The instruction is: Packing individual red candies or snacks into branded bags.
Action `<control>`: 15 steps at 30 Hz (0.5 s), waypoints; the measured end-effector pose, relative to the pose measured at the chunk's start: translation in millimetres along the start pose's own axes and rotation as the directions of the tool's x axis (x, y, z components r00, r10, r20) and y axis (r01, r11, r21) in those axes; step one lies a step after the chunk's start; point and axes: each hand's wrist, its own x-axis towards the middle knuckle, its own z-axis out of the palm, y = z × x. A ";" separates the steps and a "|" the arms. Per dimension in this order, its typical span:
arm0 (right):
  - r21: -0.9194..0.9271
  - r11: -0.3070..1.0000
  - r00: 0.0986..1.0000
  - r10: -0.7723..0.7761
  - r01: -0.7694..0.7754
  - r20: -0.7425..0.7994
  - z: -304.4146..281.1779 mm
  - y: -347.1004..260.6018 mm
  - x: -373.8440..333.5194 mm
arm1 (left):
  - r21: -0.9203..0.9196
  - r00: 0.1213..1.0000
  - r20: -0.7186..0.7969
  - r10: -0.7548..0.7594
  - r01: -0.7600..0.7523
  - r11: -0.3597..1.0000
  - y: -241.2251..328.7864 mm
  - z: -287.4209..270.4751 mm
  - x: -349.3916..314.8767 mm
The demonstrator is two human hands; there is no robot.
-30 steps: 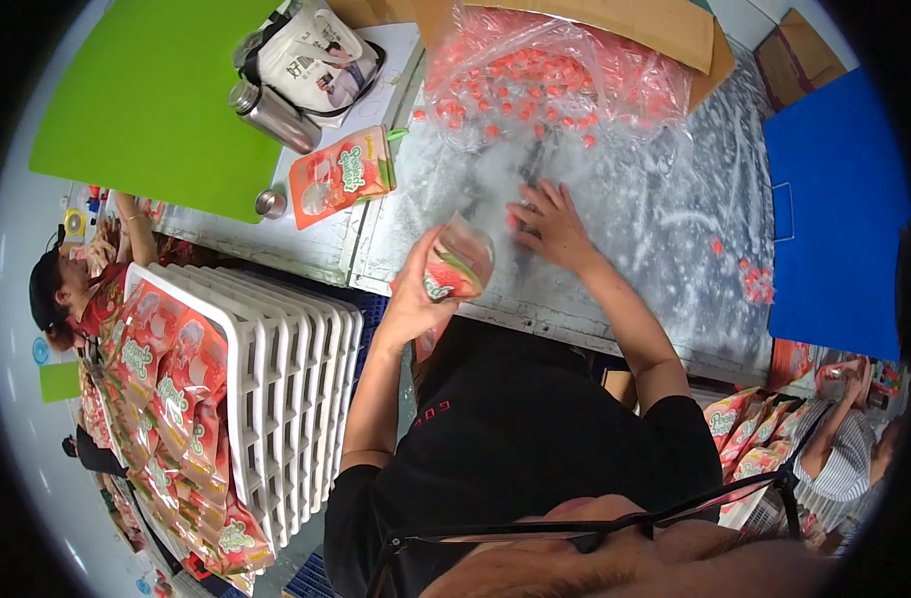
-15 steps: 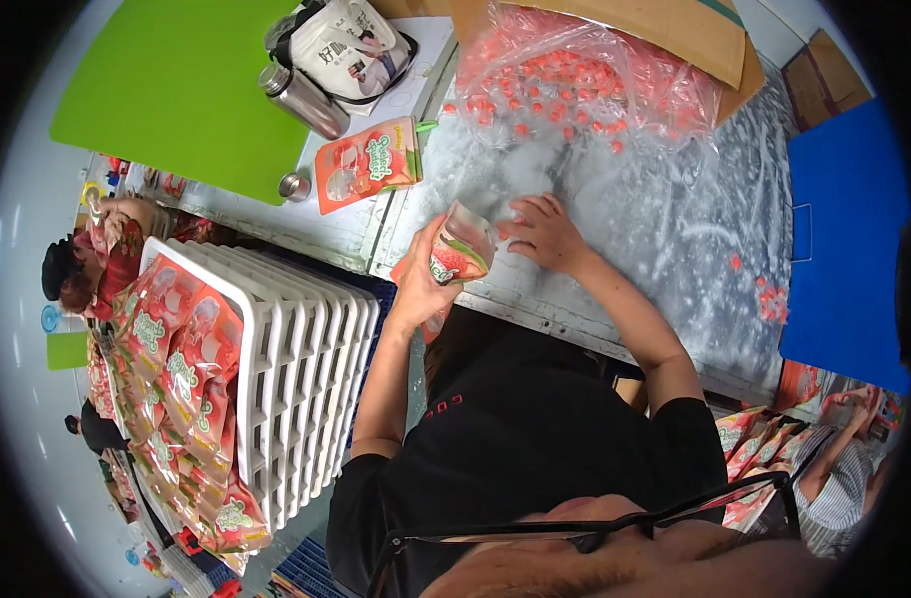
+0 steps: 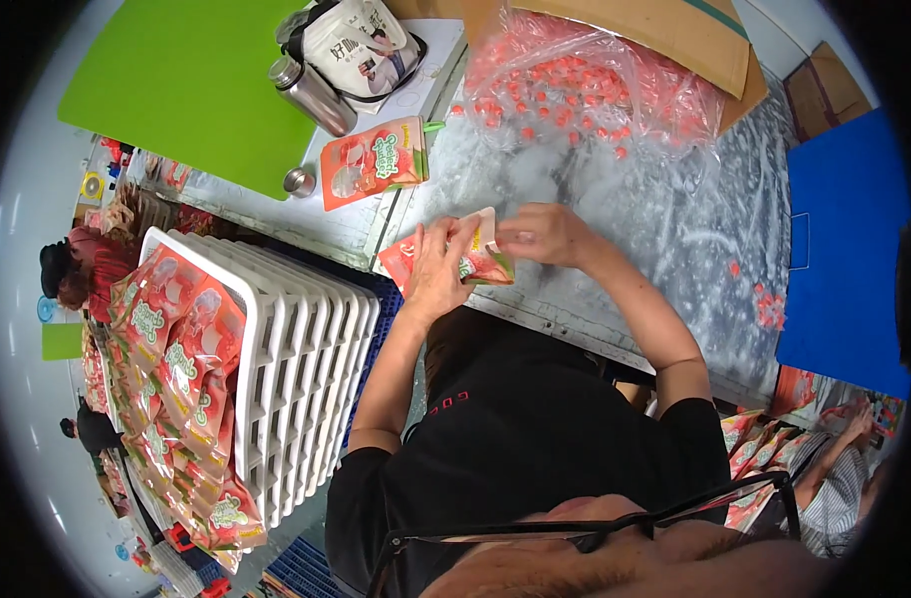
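Observation:
My left hand is wrapped around a red and green stand-up pouch, which lies tilted over the near edge of the metal table. My right hand is closed at the pouch's right-hand end, its fingertips pinching along the edge there; whether anything small sits between them is hidden. Behind my hands lies another red pouch, flat, with a green tab at its corner. Farther back, a clear plastic bag of small red pieces spills out of a cardboard box, and loose red pieces are scattered before it.
Stacked white crates, heaped with filled pouches, rise at my left. A steel flask, its metal cup and a white bag stand by a green board. A blue panel bounds the right. Other people work on both sides.
The pouch has turned, its top end swinging to the right and its side now showing more. My right hand's spread fingers have closed in at that end.

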 end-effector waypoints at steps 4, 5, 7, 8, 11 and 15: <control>0.168 0.959 0.940 0.263 -0.230 -0.217 14.1 -23.5 19.9 | -0.106 0.999 -0.050 0.002 -0.007 0.994 9.1 13.0 2.5; 0.331 0.881 0.834 0.443 -0.337 -0.329 19.8 -24.9 21.7 | -0.146 0.997 -0.082 -0.002 -0.010 0.989 12.0 15.7 3.9; 0.515 0.795 0.786 0.527 -0.322 -0.323 25.3 -24.4 26.9 | -0.151 0.996 -0.084 0.006 -0.018 0.988 17.3 19.8 6.5; 0.679 0.675 0.735 0.611 -0.288 -0.295 26.9 -25.2 29.5 | -0.233 0.992 -0.122 -0.018 -0.012 0.972 19.0 21.8 8.1; 0.874 0.475 0.711 0.649 -0.102 -0.270 27.4 -32.6 34.0 | -0.325 0.981 -0.187 -0.043 -0.020 0.945 21.3 24.8 13.1; 0.872 0.489 0.743 0.588 -0.010 -0.321 16.6 -30.9 39.9 | -0.387 0.973 -0.210 -0.099 0.010 0.922 21.5 26.9 16.1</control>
